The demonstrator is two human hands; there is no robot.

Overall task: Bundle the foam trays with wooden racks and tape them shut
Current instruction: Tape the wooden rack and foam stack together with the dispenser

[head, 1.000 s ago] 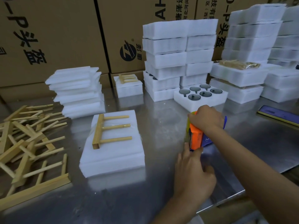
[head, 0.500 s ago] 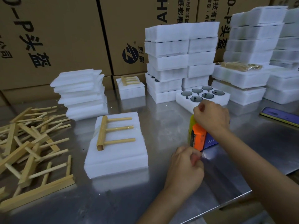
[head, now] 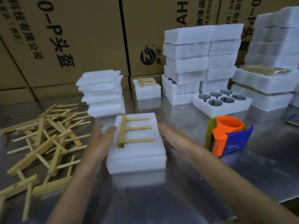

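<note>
Steel desk (head: 242, 180) below, my left hand (head: 98, 143) and right hand (head: 174, 139), fingers straight and released, flank the foam bundle (head: 137, 152) bearing its wooden rack (head: 129, 131); I'd squeeze evenly, keeping layers aligned.

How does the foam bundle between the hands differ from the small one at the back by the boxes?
The near bundle lies between both open hands; the far bundle sits untouched against the cartons. Near rack shows clear tape across it; tape on the far rack cannot be made out. Both are white foam topped by a three-pronged wooden rack.
</note>
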